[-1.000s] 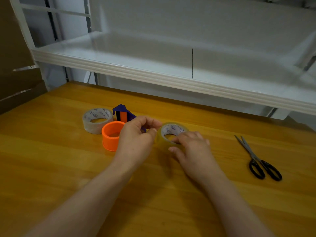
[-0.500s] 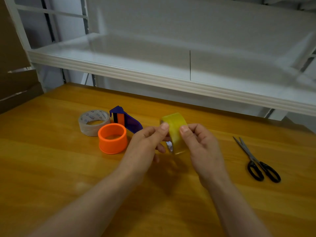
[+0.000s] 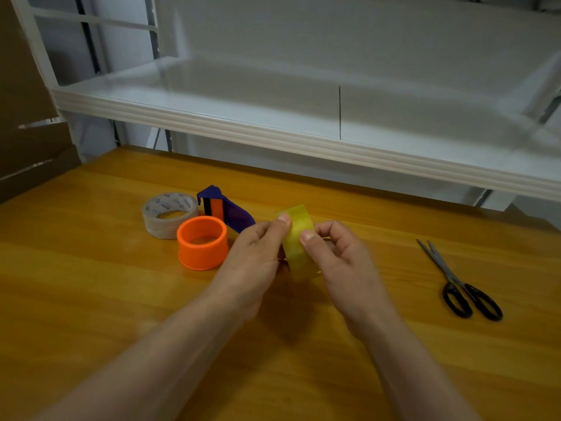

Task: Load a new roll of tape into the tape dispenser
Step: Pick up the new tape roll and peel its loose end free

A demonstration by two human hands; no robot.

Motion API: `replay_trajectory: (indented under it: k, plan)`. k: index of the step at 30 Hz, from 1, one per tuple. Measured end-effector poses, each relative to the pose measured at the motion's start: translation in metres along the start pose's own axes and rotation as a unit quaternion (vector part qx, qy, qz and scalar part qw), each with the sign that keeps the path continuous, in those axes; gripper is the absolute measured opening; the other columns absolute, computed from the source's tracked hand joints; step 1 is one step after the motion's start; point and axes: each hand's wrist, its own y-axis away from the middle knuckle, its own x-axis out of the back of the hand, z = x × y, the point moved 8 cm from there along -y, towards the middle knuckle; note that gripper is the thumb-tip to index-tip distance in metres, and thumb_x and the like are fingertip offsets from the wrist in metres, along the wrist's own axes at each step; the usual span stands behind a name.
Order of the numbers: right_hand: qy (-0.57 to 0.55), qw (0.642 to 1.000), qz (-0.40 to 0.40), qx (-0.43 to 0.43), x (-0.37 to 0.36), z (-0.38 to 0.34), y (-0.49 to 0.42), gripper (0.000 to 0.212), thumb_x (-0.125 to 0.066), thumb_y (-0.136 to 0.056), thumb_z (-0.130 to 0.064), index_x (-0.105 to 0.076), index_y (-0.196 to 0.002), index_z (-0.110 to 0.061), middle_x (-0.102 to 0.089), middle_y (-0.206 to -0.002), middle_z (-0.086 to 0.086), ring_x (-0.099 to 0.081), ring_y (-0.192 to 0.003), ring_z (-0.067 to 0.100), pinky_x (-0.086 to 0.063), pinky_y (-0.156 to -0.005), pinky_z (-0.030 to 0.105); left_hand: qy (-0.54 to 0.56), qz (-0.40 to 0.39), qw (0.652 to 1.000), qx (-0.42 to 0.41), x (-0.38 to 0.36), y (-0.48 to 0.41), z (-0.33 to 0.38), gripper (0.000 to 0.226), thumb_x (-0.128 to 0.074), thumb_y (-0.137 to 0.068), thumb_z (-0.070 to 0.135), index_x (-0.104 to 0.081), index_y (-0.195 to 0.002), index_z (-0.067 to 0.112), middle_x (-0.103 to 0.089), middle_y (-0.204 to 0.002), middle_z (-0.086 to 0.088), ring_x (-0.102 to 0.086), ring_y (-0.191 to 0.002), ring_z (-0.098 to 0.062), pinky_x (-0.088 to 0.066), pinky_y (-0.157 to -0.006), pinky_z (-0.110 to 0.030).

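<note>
White shelf (image 3: 303,141) above wooden table (image 3: 91,299)

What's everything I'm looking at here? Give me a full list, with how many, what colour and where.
yellow tape roll: one, translucent yellow, held on edge above the table between both hands
grey tape roll: one, greyish with printed core, lying flat at the table's left
orange ring: one, orange, standing just in front of the grey roll
tape dispenser: one, purple with an orange and black part, behind the orange ring
scissors: one pair, black handles, closed, at the table's right
table: one, orange-brown wood
shelf: one, white, behind the table
cardboard: brown, far left
left hand: one, pinches the yellow roll
right hand: one, pinches the same roll
</note>
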Motion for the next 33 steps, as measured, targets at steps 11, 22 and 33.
replay_trajectory:
  k: [11,22,33]
  plan:
    - [0.007,0.999,-0.009,0.037,0.0,0.0,0.0,0.011,-0.054,-0.103,-0.025,-0.064,-0.1,-0.021,-0.074,-0.079,-0.003,-0.058,-0.06,0.0,-0.041,-0.051,0.012,-0.042,-0.062,0.996,-0.058,-0.008,0.0,0.008,0.027,-0.05,-0.102,0.033,-0.067,-0.091,0.016,-0.071,-0.074,0.008,-0.066,-0.071,-0.006,-0.053,-0.065,-0.025]
    - [0.039,0.997,0.004,0.06,0.005,-0.006,0.002,0.009,-0.058,-0.101,-0.025,-0.066,-0.102,-0.024,-0.068,-0.076,-0.013,-0.06,-0.064,-0.005,-0.044,-0.053,0.01,-0.013,-0.063,0.997,-0.033,-0.009,0.002,0.003,0.026,-0.049,-0.102,0.028,-0.066,-0.117,0.016,-0.067,-0.116,-0.019,-0.062,-0.104,-0.031,-0.05,-0.089,-0.045]
    - [0.051,0.998,-0.027,0.024,-0.003,-0.001,0.004,0.014,-0.053,-0.102,-0.021,-0.065,-0.107,-0.028,-0.068,-0.073,-0.016,-0.057,-0.06,0.002,-0.05,-0.054,0.022,-0.011,-0.047,0.999,-0.025,-0.001,-0.004,0.004,0.037,-0.049,-0.102,0.035,-0.066,-0.11,0.002,-0.069,-0.094,-0.022,-0.066,-0.084,-0.033,-0.054,-0.077,-0.046]
